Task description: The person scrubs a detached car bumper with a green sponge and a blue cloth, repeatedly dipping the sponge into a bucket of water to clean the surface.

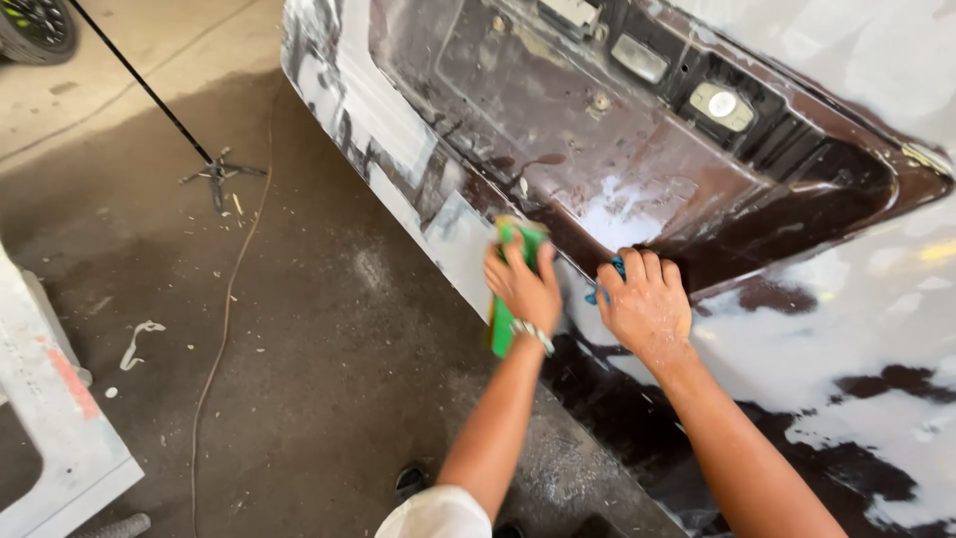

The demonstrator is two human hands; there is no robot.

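A dark maroon car body panel (637,169) with a recessed plate area and white filler patches fills the right side. My left hand (523,284) is closed on a green sponge (503,334), pressing it against the panel's lower edge. My right hand (645,304) lies on the panel just right of it, fingers curled over a small blue piece (602,291), of which only a bit shows. A beaded bracelet sits on my left wrist.
The concrete floor (329,379) below is dusty, with a thin cable (224,319) running across it and a white scrap (139,339). A stand's metal foot (219,171) and a tyre (35,25) are at upper left. A white panel (50,418) leans at lower left.
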